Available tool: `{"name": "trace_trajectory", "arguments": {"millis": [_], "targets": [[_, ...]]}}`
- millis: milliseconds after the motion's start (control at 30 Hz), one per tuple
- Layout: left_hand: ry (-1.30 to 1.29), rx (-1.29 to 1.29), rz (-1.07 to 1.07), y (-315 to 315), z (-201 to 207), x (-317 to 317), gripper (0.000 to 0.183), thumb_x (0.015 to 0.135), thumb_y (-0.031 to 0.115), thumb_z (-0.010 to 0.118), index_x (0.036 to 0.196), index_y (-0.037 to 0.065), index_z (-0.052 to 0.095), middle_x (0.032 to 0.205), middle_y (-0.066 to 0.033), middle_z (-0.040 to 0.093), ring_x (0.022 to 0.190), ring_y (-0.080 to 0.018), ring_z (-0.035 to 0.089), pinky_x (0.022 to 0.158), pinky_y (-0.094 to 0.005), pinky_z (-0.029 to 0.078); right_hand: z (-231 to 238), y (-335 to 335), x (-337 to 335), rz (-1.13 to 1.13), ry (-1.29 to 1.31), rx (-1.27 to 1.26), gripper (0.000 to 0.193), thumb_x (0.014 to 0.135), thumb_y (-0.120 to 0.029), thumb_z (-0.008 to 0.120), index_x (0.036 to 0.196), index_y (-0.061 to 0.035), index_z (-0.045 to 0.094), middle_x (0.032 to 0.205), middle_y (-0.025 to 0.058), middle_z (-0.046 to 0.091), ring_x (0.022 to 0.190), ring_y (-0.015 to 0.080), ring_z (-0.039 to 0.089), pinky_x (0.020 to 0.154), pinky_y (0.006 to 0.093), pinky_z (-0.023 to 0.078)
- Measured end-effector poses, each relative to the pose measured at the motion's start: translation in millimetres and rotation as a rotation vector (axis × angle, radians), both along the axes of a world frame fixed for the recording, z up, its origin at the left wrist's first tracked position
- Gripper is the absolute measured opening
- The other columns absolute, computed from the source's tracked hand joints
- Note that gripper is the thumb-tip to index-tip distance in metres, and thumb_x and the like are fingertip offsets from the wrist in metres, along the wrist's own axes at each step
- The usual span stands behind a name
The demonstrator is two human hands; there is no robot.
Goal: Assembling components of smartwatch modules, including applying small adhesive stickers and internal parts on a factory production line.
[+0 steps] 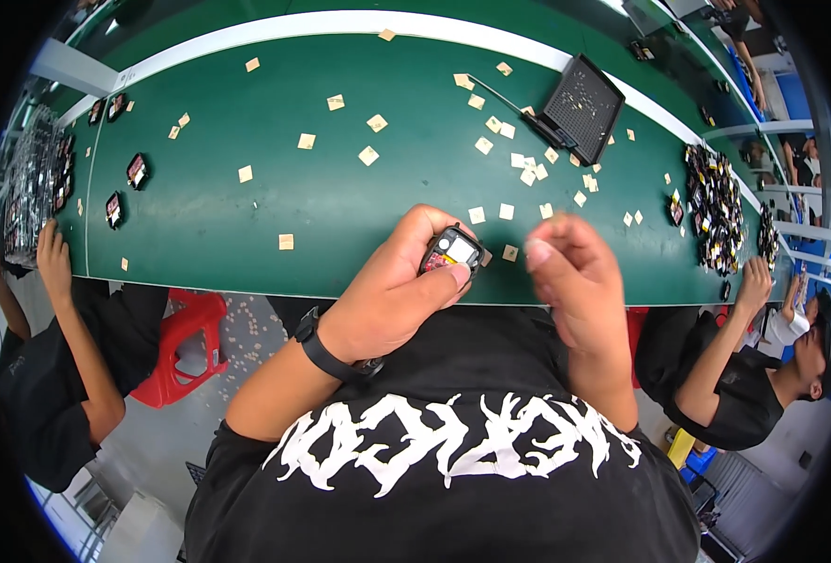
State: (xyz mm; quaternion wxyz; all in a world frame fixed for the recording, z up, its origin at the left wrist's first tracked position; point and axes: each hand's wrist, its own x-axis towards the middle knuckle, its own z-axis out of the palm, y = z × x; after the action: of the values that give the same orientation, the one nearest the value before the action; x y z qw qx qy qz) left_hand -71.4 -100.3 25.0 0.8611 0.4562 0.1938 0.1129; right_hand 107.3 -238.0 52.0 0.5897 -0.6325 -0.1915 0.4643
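A small rounded black device (453,252) rests in my left hand (385,286), which is closed around it near the table's front edge. White, red and yellow parts show on its upturned face, with my left thumb pressed on the lower part. Apart from it, to the right, my right hand (580,277) hovers with curled fingers and the thumb close to the fingertips. Motion smears those fingertips, and I cannot make out what they hold, if anything. Small cream paper squares (510,252) lie on the green table around both hands.
A black ridged tray (586,103) with a thin rod stands at the back right. Many black devices are heaped at right (716,211); two sit left (137,172). Clear plastic trays (31,188) are stacked far left. Co-workers' arms (83,338) reach in at both sides.
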Motion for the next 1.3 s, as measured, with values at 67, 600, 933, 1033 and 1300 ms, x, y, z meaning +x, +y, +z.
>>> {"name": "trace_trajectory", "arguments": {"millis": [67, 600, 933, 1033, 1300], "targets": [[0.006, -0.076, -0.010, 6, 4, -5, 0.025, 0.099, 0.005, 0.053, 0.123, 0.005, 0.046, 0.088, -0.0047, 0.053, 0.070, -0.0074, 0.045, 0.058, -0.0228, 0.034, 2, -10, 11, -0.079, -0.216, -0.055, 0.011, 0.096, -0.009, 0.073, 0.103, -0.0019, 0.067, 0.090, -0.0018, 0.066, 0.079, 0.0036, 0.057, 0.071, 0.0192, 0.045], [-0.026, 0.178, -0.034, 18, 18, -23, 0.034, 0.095, 0.000, 0.047, 0.129, 0.000, 0.044, 0.102, -0.0076, 0.055, 0.083, -0.0106, 0.050, 0.074, -0.0267, 0.045, -43, -111, 212, -0.174, -1.816, -0.618, 0.031, 0.096, -0.016, 0.068, 0.124, -0.0025, 0.065, 0.119, 0.0177, 0.065, 0.111, 0.0358, 0.064, 0.095, 0.0429, 0.052], [-0.087, 0.586, -0.018, 32, 34, -44, 0.051, 0.085, -0.002, 0.047, 0.136, -0.003, 0.041, 0.113, -0.0091, 0.054, 0.089, -0.0112, 0.052, 0.082, -0.0277, 0.046, -43, -122, 223, -0.063, -1.850, -0.795, 0.028, 0.097, -0.010, 0.061, 0.122, -0.0022, 0.067, 0.121, 0.0175, 0.070, 0.107, 0.0368, 0.068, 0.092, 0.0432, 0.054], [0.007, 0.694, 0.028, 30, 42, -50, 0.043, 0.090, 0.000, 0.051, 0.133, -0.002, 0.044, 0.108, -0.0081, 0.056, 0.088, -0.0117, 0.053, 0.081, -0.0280, 0.046, -51, -125, 226, -0.054, -1.876, -0.702, 0.030, 0.095, -0.008, 0.063, 0.124, -0.0014, 0.067, 0.122, 0.0176, 0.070, 0.111, 0.0354, 0.068, 0.095, 0.0422, 0.053], [0.607, 1.016, 0.752, 100, 0, -118, 0.020, 0.100, 0.014, 0.063, 0.116, 0.002, 0.060, 0.086, -0.0056, 0.065, 0.074, -0.0140, 0.063, 0.069, -0.0296, 0.051, -41, -109, 152, -0.053, -1.790, -0.237, 0.026, 0.096, 0.002, 0.065, 0.122, 0.0018, 0.068, 0.133, 0.0193, 0.064, 0.117, 0.0353, 0.065, 0.097, 0.0409, 0.052]]}}
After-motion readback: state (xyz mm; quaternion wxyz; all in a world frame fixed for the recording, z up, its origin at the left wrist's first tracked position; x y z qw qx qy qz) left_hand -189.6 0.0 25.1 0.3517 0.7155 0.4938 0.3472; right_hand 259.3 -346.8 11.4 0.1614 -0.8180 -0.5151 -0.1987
